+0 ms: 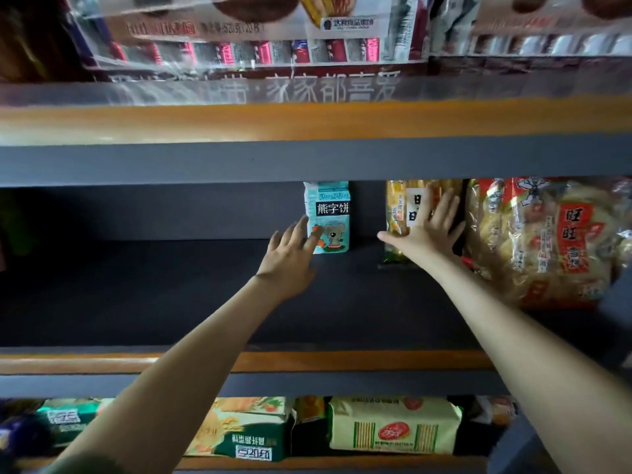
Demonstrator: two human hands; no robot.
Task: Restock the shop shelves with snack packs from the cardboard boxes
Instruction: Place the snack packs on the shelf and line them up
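A small teal snack pack [327, 217] with a cartoon bear stands upright at the back of the dark middle shelf [171, 285]. My left hand [290, 254] reaches to it, fingers extended and touching its lower left side. A yellow snack pack [398, 213] stands to the right. My right hand [427, 230] lies flat against its front with fingers spread. No cardboard box is in view.
A large red and clear bag of rice crackers [547, 241] fills the shelf's right end. The left part of the shelf is bare. Big wrapped packs [256, 32] sit on the shelf above. Green and cream packs [393, 429] line the shelf below.
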